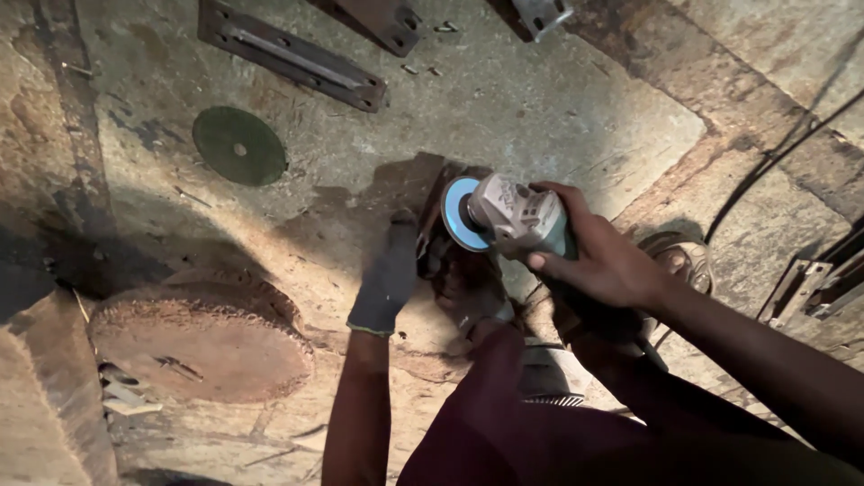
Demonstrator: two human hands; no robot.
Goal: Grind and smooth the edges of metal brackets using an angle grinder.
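My right hand [598, 256] grips the grey body of an angle grinder [517, 216], whose blue flap disc [461, 214] faces left. My left hand [389, 274], in a dark work glove, reaches down beside the disc and touches a small dark metal piece [435, 247] on the ground. A foot in a sandal [468, 288] rests just below the grinder, partly hidden by my hands. The grinder's rear end and cable are hidden behind my right forearm.
A green cutting disc [239, 146] lies on the concrete floor at upper left. A rusty steel channel bar [290, 56] lies above it, with more steel pieces along the top edge. A round rusty plate [202, 337] sits at lower left. A black cable [783, 153] runs at right.
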